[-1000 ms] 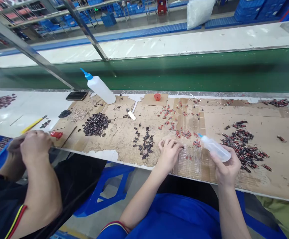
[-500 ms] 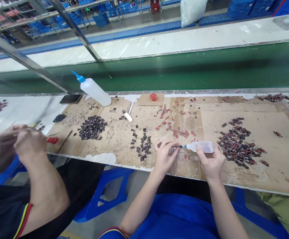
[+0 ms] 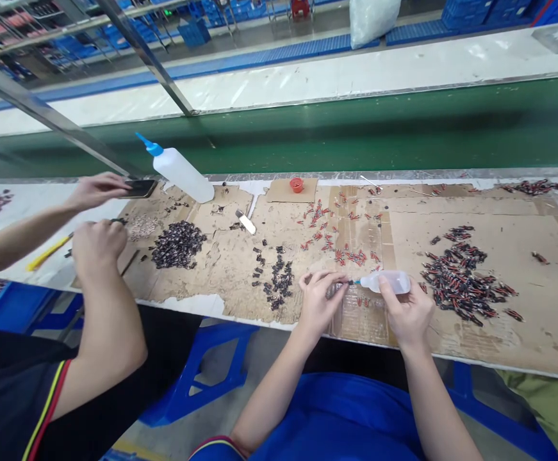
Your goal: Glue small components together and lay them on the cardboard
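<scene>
Between the thumb and fingers of my left hand (image 3: 321,296) is a small black part (image 3: 350,282). My right hand (image 3: 407,310) grips a small translucent bottle (image 3: 388,282), whose blue tip touches or nearly touches the black part. Red parts (image 3: 354,257) lie scattered just beyond my hands. To the left of my left hand is a loose group of black parts (image 3: 281,278). A large heap of black-and-red pieces (image 3: 464,275) lies right of my right hand.
A large white bottle (image 3: 182,174) leans at the back left near a dark phone (image 3: 140,189). A red cup (image 3: 296,185) stands at the back. A heap of black parts (image 3: 179,245) lies left. A co-worker's hands (image 3: 98,246) are at the far left.
My hands and the small bottle have barely moved. The co-worker's hands have separated; one has reached to the phone, the other has moved right. A yellow-handled tool now shows on the table.
</scene>
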